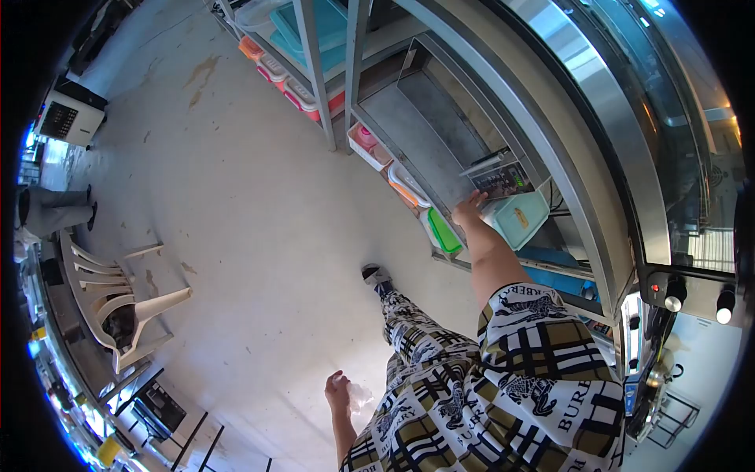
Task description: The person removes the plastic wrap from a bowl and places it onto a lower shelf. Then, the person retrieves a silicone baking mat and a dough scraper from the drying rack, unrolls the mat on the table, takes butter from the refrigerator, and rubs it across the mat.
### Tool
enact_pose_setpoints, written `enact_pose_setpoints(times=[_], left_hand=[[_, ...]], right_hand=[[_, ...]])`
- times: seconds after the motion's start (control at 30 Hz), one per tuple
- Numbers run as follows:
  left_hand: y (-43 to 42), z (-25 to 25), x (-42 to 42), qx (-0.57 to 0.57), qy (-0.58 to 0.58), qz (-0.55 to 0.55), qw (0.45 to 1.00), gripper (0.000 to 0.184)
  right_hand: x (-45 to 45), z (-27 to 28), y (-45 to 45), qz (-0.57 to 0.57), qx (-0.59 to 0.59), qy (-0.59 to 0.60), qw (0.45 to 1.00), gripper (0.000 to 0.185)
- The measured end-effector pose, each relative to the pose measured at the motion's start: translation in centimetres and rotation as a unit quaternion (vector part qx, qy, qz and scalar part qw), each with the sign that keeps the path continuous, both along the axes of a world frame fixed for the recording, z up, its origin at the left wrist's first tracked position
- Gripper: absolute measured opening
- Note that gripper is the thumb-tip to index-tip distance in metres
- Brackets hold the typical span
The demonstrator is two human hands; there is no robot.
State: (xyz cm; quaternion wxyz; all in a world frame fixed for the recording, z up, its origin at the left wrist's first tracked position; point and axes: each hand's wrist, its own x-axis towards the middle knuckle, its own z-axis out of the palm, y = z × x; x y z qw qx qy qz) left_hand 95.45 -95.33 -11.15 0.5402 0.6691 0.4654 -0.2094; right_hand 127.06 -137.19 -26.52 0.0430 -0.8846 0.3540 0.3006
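Note:
My right hand (469, 208) reaches onto the metal shelf (440, 126) under the glass counter. Its fingertips are at the edge of a dark device with green lit digits (503, 181). Just beside that hand is a light-green lidded container (517, 219). My left hand (338, 390) hangs low over the floor, its fingers curled round a crumpled clear plastic piece (360, 397).
Plastic containers, one with a green lid (443, 231), line the lower shelf. A metal post (314, 71) stands further left. A plastic chair (126, 303) and a person's legs (59, 211) are at the far left. Black knobs (675, 293) sit on the right.

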Motion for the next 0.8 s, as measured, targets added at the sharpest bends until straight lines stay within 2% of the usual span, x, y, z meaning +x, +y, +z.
enact_pose_setpoints(times=[0.07,0.13,0.2,0.27,0.3,0.37,0.4,0.43,0.47,0.53,0.57,0.6,0.7,0.77,0.8], left_hand=[[1.1,-0.6,-0.7,0.01,-0.004,0.004,1.0,0.025],[2.1,-1.3,-2.3,0.022,0.0,0.017,1.0,0.025],[3.1,-2.0,-4.0,0.027,-0.005,0.037,0.999,0.024],[3.9,-1.6,-5.7,0.034,-0.007,0.075,0.997,0.022],[4.2,-1.8,-6.7,0.034,-0.048,0.086,0.995,0.022],[3.6,0.3,-8.1,0.047,-0.033,0.107,0.993,0.025],[4.2,0.8,-8.8,0.061,-0.065,0.117,0.989,0.03],[4.4,1.4,-9.6,0.061,-0.075,0.155,0.983,0.034],[4.7,1.8,-10.8,0.063,-0.082,0.166,0.981,0.034],[5.8,2.3,-14.1,0.072,-0.112,0.201,0.97,0.036],[6.1,3.3,-15.6,0.116,-0.139,0.184,0.966,0.036],[6.4,4.1,-22.2,0.098,-0.153,0.197,0.963,0.037],[7.6,8.7,-28.7,0.112,-0.163,0.268,0.943,0.037],[6.6,12.1,-33.0,0.144,-0.181,0.305,0.924,0.034],[6.0,13.3,-35.7,0.158,-0.182,0.357,0.902,0.033]], right_hand=[[0.4,0.1,0.1,-0.01,0.007,0.001,1.0,0.061],[0.3,2.7,0.7,-0.016,0.014,-0.003,1.0,0.062],[0.9,6.0,2.0,0.054,0.028,0.081,0.995,0.061],[1.5,5.4,2.4,0.196,-0.004,0.162,0.967,0.069],[1.1,5.8,3.6,0.199,-0.006,0.085,0.976,0.07],[-2.4,4.6,4.5,0.183,0.014,-0.092,0.979,0.069],[-3.1,6.4,7.5,0.147,0.068,-0.124,0.979,0.067],[-4.6,3.1,8.5,0.246,0.032,-0.204,0.947,0.067],[-5.5,6.0,12.1,0.266,0.034,-0.135,0.954,0.067],[-7.7,7.5,18.2,0.324,0.077,-0.119,0.935,0.064],[-9.0,8.4,21.4,0.346,0.115,-0.124,0.923,0.061],[-15.7,10.8,22.8,0.352,0.134,-0.131,0.917,0.057],[-20.4,16.0,30.6,0.422,0.226,-0.129,0.868,0.047],[-24.4,16.9,33.5,0.454,0.273,-0.15,0.835,0.04],[-27.0,17.7,34.4,0.474,0.268,-0.14,0.827,0.037]])
